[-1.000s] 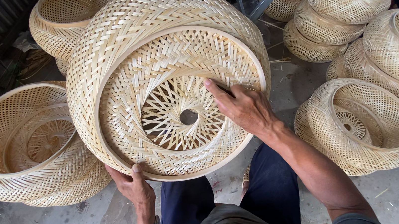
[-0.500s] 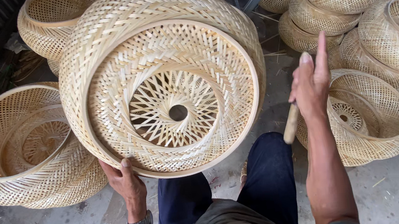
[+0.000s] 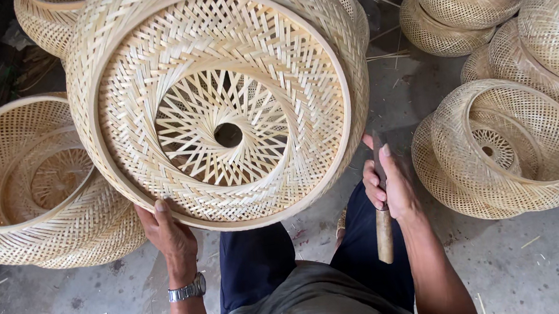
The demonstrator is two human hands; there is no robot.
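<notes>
Left hand (image 3: 170, 234) grips the rim of the woven bamboo basket (image 3: 220, 100), tilted upright. Right hand (image 3: 388, 183) clenches a wooden-handled knife (image 3: 383, 219); weave looks complete, trimming seemingly left.

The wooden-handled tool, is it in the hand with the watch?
No, the wooden-handled tool is gripped by the right hand, while the watch is on the left wrist.

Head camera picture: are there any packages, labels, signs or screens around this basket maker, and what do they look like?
None in view: no package, label, sign or screen.
Left hand: holds the rim of a big round woven bamboo basket, pale straw colour.
Right hand: grips a tool with a wooden handle.
Wristwatch: silver metal band on the left wrist; its face is not visible.
</notes>
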